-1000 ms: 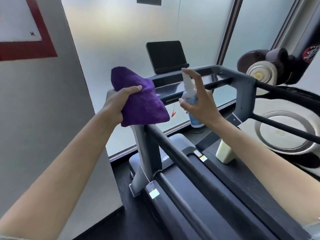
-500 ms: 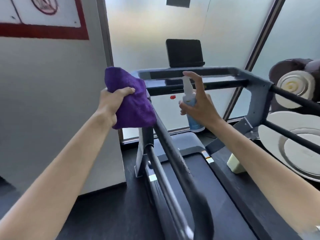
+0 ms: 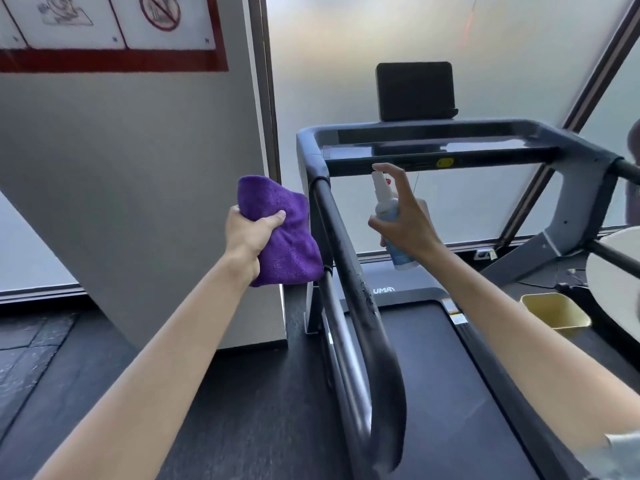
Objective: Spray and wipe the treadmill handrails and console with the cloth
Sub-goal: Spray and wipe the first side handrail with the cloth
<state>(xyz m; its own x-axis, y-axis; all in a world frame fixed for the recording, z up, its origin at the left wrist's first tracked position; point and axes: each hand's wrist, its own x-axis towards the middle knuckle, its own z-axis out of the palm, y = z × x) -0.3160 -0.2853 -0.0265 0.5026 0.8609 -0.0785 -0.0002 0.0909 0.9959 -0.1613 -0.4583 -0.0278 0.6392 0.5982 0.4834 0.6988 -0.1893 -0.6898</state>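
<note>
My left hand [image 3: 250, 233] grips a bunched purple cloth [image 3: 281, 233] just left of the treadmill's left handrail [image 3: 346, 251], a black padded bar with small droplets on it. My right hand [image 3: 407, 220] holds a white and pale blue spray bottle [image 3: 389, 216] to the right of that rail, forefinger arched over the nozzle, which faces the rail. The grey console bar [image 3: 433, 143] crosses behind, with a black screen [image 3: 415, 91] above it. The right handrail [image 3: 627, 171] runs off the right edge.
A grey wall panel [image 3: 138, 185] with a red-bordered sign stands close on the left. Frosted glass fills the back. The black treadmill belt [image 3: 433, 375] lies below. A yellow bin [image 3: 554, 310] and white round equipment [image 3: 616, 268] sit at the right.
The view has shifted left and down, so the left handrail now runs between my hands. The cloth sits lower, beside the rail. The bottle stays pointed at the rail.
</note>
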